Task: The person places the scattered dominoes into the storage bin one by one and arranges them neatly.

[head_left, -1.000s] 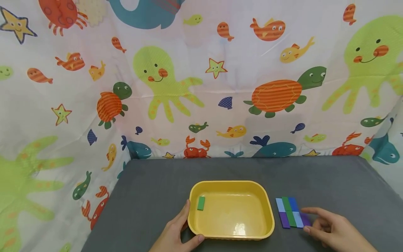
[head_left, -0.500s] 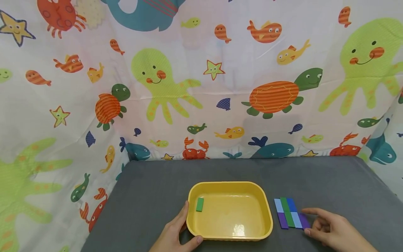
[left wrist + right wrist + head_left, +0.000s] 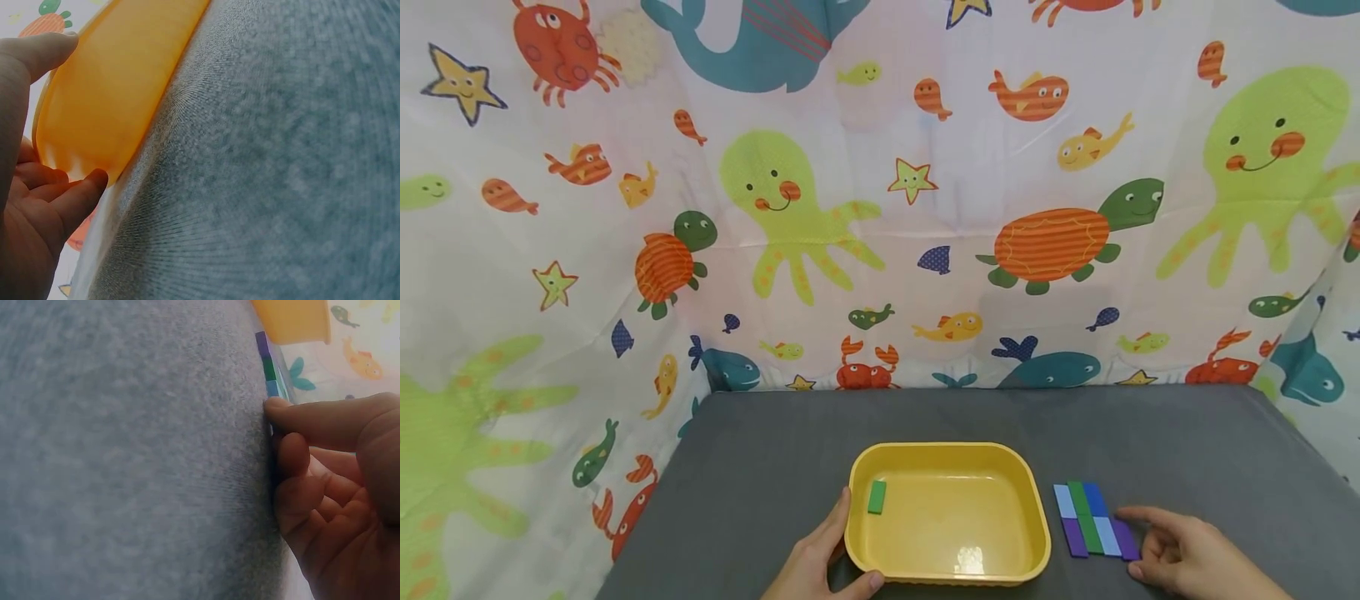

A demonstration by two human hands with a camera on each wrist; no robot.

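In the head view, my left hand [image 3: 820, 552] grips the near left corner of a yellow plastic tray [image 3: 955, 451], its thumb at the front rim and fingers along the left side. A small green tile [image 3: 877, 497] lies inside the tray at the left. To the tray's right, flat tiles form two touching rows: light blue [image 3: 1064, 501], green [image 3: 1078, 497] and blue [image 3: 1095, 500] behind; purple, green and light blue [image 3: 1107, 535] in front. At the front row's right end, my right hand [image 3: 1187, 552] pinches another purple tile [image 3: 1124, 540] between index finger and thumb.
Tray and tiles lie on a dark grey cloth-covered table [image 3: 775, 467]. A white curtain [image 3: 895, 250] printed with sea animals stands behind the table and along both sides.
The right-end purple tile has slid slightly toward me, its near end now just past the light blue tile beside it. Both hands keep their places. The head view has tilted up slightly.
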